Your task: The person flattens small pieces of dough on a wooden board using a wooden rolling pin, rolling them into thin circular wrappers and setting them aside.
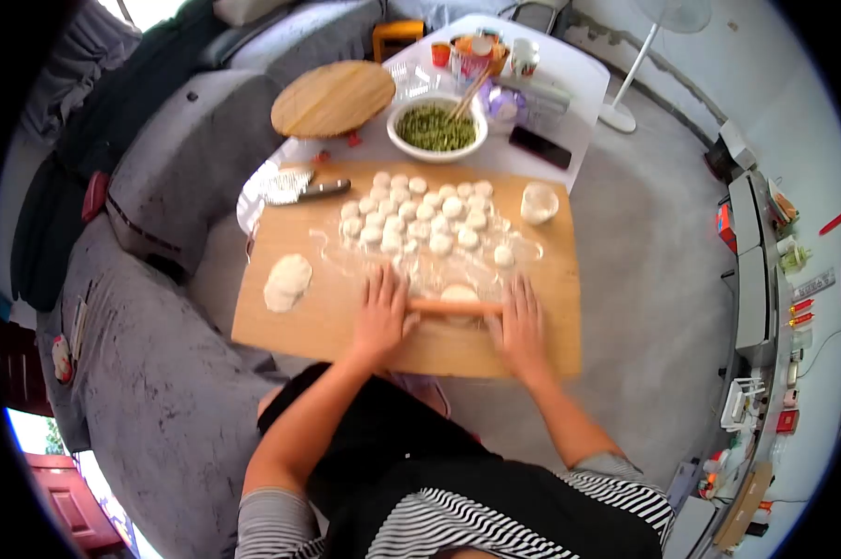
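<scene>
A wooden rolling pin point(453, 306) lies crosswise near the front of the wooden board point(327, 331). My left hand point(381, 312) rests on its left end and my right hand point(519, 321) on its right end, both with fingers stretched forward. Under the pin's middle a small dough round point(459, 293) shows partly. Several floured dough pieces point(411, 212) are spread over the back of the board, with a single one point(503, 255) nearer my right hand. Flat rolled wrappers point(288, 281) overlap in a pile on the left.
A cleaver point(323, 188) and a floury cup point(539, 203) sit at the board's back corners. Behind are a bowl of green filling point(436, 129) with chopsticks, a round wooden lid point(333, 99), a phone point(541, 147) and cups point(524, 58). A grey sofa point(160, 391) stands left.
</scene>
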The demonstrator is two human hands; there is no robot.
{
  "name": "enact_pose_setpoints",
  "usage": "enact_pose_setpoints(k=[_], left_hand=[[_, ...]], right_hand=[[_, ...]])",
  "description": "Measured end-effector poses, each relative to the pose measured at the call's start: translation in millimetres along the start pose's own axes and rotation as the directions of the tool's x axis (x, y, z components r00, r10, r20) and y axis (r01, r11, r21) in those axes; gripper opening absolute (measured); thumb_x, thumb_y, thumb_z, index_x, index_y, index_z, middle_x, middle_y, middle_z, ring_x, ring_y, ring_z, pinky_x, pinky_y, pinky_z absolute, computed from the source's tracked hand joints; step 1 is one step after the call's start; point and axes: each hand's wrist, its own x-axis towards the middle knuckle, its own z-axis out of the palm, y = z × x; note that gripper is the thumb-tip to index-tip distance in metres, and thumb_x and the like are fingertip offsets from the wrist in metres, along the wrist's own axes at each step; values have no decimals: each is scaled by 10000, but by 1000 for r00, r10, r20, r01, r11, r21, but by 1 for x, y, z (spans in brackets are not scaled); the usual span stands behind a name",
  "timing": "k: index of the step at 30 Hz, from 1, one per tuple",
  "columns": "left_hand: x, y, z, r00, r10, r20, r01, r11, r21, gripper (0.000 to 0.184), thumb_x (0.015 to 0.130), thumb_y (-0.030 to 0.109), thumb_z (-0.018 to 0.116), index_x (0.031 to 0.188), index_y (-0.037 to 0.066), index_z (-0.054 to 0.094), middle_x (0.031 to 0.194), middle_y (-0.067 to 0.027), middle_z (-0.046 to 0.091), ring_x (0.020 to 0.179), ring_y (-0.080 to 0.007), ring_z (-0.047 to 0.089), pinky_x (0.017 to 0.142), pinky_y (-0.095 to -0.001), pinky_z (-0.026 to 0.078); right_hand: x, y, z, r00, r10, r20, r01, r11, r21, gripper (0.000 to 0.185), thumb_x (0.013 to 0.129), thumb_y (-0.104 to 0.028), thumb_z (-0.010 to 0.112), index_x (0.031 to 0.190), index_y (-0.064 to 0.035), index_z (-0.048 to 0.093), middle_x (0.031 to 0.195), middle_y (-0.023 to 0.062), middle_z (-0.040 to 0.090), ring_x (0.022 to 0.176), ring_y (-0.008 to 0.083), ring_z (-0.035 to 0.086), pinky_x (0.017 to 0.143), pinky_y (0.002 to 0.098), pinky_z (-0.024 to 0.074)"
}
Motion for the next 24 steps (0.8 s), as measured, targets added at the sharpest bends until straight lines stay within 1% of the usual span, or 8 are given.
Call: enact_pose_setpoints(k=[4,6,12,18,19,20,22,24], left_hand=[[38,2,-18,996,-75,-39,75,997,4,741,950,509,516,1513,57,350,1582,-280,228,1489,-412,176,1197,-552,126],[32,5,-25,1000,14,10,-15,998,69,720,959,488,509,1513,57,349,1589,-274,213,1494,-404,165,1199,-553,110],[23,-10,-12,998,-68,-13,69,996,57,713,965,487,500,1519,65,345,1605,-253,190,1504,-396,133,1204,-549,72],[26,17,-18,997,-74,2,74,993,92,702,951,457,549,1495,42,390,1611,-245,180,1516,-381,99,1207,-549,94],[19,25,-17,971,35,-237,-16,997,80,638,889,351,658,1418,46,476,1566,-247,280,1473,-385,238,1174,-515,228],[15,35,-16,971,25,-236,-5,996,85,638,889,351,658,1418,46,476,1566,-247,280,1473,-385,238,1174,-515,228],[11,53,-16,919,46,-391,-154,956,-249,518,802,213,744,1260,54,563,1368,-207,502,1289,-375,463,1058,-470,373],[20,62,-12,925,96,-369,-196,949,-246,474,770,195,770,1185,64,579,1242,-164,552,1175,-343,515,975,-441,412]], right_hand=[[51,1,7,996,6,-85,-2,999,48,685,977,-345,529,1491,55,316,1563,243,304,1470,368,255,1194,481,208],[33,5,6,999,39,-37,-34,992,117,675,977,-360,527,1480,50,341,1554,241,322,1465,350,273,1197,470,206],[32,1,2,996,-65,-67,66,998,6,607,974,-352,544,1434,28,431,1545,226,349,1455,346,295,1195,477,210],[20,-2,7,997,-36,-66,47,982,181,396,866,-181,682,1195,7,569,1403,196,491,1360,353,401,1124,478,325],[19,-2,9,996,-23,-86,42,974,222,357,828,-140,709,1129,2,579,1314,186,553,1290,361,464,1079,478,373],[21,0,9,996,-32,-83,50,972,228,357,828,-140,709,1129,2,579,1314,186,553,1290,361,464,1079,478,373],[26,-1,3,987,76,-141,-42,973,228,355,765,-88,739,1071,-14,575,1114,161,583,1109,364,530,974,485,419],[28,6,4,978,111,-175,-64,965,253,344,767,-82,736,1064,-20,574,1072,158,573,1070,362,530,945,481,425]])
